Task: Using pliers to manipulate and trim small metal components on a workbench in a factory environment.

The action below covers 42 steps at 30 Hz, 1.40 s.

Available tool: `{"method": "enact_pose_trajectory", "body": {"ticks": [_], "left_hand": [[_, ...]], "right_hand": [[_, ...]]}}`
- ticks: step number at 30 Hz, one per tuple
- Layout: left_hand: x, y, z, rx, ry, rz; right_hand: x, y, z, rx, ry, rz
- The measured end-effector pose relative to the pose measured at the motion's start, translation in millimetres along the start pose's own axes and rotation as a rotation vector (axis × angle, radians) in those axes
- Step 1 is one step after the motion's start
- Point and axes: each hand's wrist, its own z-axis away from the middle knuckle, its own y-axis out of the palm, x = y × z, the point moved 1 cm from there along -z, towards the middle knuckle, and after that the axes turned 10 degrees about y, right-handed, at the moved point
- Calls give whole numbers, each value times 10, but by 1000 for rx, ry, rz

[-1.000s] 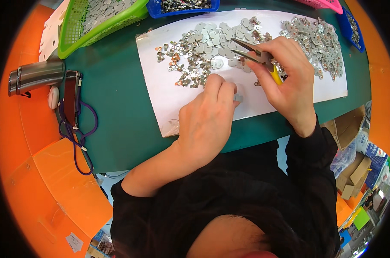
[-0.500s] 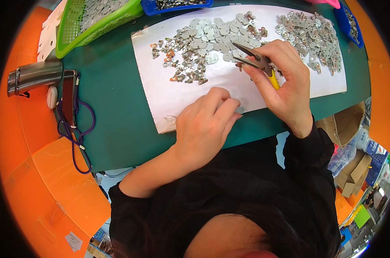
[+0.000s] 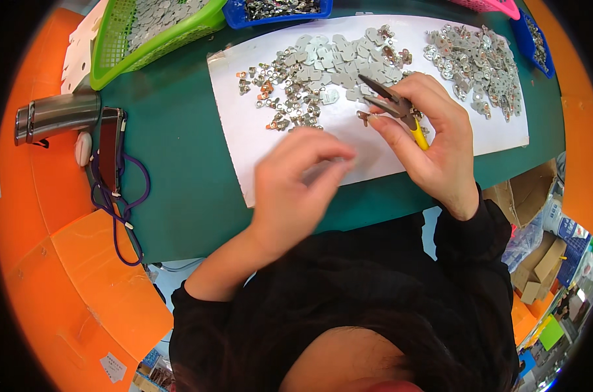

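Note:
My right hand (image 3: 440, 134) is closed around a pair of pliers (image 3: 401, 108) with yellow handles. Their dark pointed jaws are spread apart, with nothing visible between them, over the white sheet (image 3: 244, 153). Close to my right thumb is a small brownish metal piece (image 3: 363, 117); whether it is touched I cannot tell. Blurred by motion, my left hand (image 3: 290, 186) is over the sheet's front edge with thumb and finger pinched together. Anything in that pinch is hidden. Beyond the hands lie flat grey metal plates (image 3: 332, 55) and small metal fittings (image 3: 290, 101).
Another heap of metal pieces (image 3: 486, 65) covers the sheet's right part. A green basket (image 3: 172, 55), blue trays (image 3: 280, 18) (image 3: 532, 42) and a pink tray (image 3: 489, 5) line the far side of the green table (image 3: 179, 176). At left are a metal tumbler (image 3: 61, 117) and a corded phone (image 3: 110, 150).
My left hand has moved left, away from the pliers, and a small grey plate at its fingertips no longer shows. My right hand still holds the pliers in nearly the same place.

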Motion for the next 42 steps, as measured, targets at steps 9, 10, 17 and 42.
{"method": "enact_pose_trajectory", "body": {"ticks": [9,10,17,42], "left_hand": [[-83,-220,-130,-139,-314,461],[-90,-240,-150,-59,-250,276],[-73,-226,-182,12,-74,-71],[-52,-342,-55,83,108,-176]], "right_hand": [[128,91,-72,77,44,-102],[134,86,-90,106,-22,-16],[235,64,-120,187,-143,173],[79,213,57,141,-59,-194]]}}
